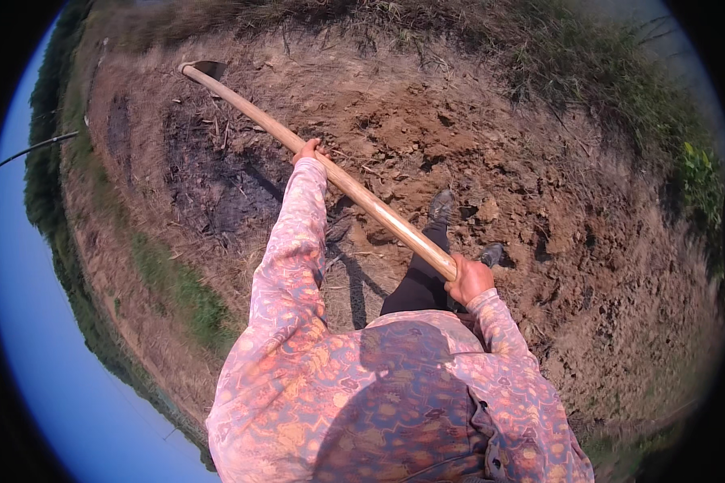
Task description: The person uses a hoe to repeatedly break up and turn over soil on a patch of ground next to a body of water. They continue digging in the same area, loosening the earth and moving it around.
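A long wooden hoe handle [374, 207] runs slantwise across the view. My left hand [310, 151] is closed around its middle, with the arm stretched forward. Nearer my body, my right hand [472, 279] grips the handle's butt end beside my hip. At the far upper left is the dark metal hoe blade [211, 69], seen partly edge-on. It appears above dry ground; whether it touches the soil I cannot tell. Broken brown soil [411, 130] with clods lies under and to the right of the handle.
My dark shoes [441, 206] stand on the loosened soil. A blackened patch of ground [229, 187] with dry stalks lies left of the handle. Tall grass [556, 54] borders the far and right side. Green grass [181, 296] grows at left, with trees [45, 175] beyond.
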The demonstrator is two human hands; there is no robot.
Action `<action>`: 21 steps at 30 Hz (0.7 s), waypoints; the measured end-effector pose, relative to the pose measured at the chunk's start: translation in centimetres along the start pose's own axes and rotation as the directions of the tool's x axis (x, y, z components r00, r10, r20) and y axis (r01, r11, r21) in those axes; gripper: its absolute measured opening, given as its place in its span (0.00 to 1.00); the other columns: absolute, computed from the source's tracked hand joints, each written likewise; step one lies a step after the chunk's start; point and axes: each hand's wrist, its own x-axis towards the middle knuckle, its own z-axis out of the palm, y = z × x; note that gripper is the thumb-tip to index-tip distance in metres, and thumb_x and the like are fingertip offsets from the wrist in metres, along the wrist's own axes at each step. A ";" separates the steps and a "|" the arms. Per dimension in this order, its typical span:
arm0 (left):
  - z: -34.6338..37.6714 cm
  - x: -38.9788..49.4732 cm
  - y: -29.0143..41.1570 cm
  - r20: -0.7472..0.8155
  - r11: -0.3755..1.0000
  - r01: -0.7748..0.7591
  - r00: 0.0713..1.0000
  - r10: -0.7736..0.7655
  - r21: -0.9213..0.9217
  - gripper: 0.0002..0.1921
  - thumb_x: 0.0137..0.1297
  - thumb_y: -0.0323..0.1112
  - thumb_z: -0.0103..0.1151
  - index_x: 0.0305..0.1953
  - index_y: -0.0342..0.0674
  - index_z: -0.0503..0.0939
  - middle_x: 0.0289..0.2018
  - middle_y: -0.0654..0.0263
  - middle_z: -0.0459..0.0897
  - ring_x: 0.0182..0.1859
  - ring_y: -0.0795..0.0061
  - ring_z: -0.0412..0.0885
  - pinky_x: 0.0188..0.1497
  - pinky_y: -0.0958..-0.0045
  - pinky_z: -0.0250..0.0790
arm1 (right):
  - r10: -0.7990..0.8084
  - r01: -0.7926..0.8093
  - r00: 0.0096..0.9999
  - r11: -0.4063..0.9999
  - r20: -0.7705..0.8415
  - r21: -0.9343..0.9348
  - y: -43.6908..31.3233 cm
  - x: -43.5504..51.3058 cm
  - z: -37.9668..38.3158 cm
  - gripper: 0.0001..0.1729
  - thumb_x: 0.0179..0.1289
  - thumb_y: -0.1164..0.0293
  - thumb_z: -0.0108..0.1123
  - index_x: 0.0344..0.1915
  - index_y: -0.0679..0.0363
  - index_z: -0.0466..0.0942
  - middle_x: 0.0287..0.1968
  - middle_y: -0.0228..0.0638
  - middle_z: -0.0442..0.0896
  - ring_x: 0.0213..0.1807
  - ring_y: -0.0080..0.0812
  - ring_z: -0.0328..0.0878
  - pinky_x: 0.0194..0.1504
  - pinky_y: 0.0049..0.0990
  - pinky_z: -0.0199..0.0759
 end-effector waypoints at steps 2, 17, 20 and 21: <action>0.7 2.1 -2.6 0.148 0.992 0.078 0.985 -0.092 0.099 0.08 0.55 0.33 0.59 0.24 0.41 0.71 0.14 0.66 0.71 0.14 0.69 0.70 0.17 0.67 0.68 | 0.007 -0.007 1.000 1.000 0.005 0.003 -2.2 -0.9 -2.0 0.18 0.40 0.68 0.65 0.34 0.58 0.71 0.25 0.48 0.79 0.31 0.53 0.77 0.35 0.45 0.72; 3.5 -22.4 -28.2 0.264 0.686 0.724 0.677 -0.687 -0.069 0.08 0.47 0.33 0.55 0.20 0.41 0.67 0.14 0.62 0.70 0.17 0.61 0.70 0.27 0.58 0.72 | 0.364 -0.390 0.919 0.777 -0.153 -0.495 23.3 -22.1 -5.1 0.18 0.39 0.69 0.65 0.35 0.50 0.70 0.26 0.42 0.80 0.30 0.49 0.79 0.32 0.43 0.72; 2.1 -19.4 -23.5 0.331 0.709 0.667 0.738 -0.588 -0.228 0.08 0.46 0.34 0.57 0.20 0.41 0.68 0.14 0.61 0.70 0.18 0.61 0.70 0.25 0.61 0.70 | 0.104 -0.192 0.971 0.875 -0.214 -0.445 23.6 -16.1 -4.2 0.20 0.38 0.71 0.66 0.34 0.51 0.69 0.25 0.41 0.79 0.28 0.48 0.78 0.29 0.41 0.72; 2.2 -20.3 -20.3 0.282 0.750 0.617 0.783 -0.555 -0.237 0.08 0.47 0.34 0.57 0.23 0.40 0.69 0.14 0.60 0.69 0.18 0.60 0.69 0.26 0.61 0.71 | 0.124 -0.196 0.976 0.862 -0.181 -0.467 25.1 -14.0 -3.2 0.21 0.38 0.70 0.67 0.35 0.51 0.69 0.24 0.41 0.79 0.27 0.47 0.78 0.29 0.41 0.72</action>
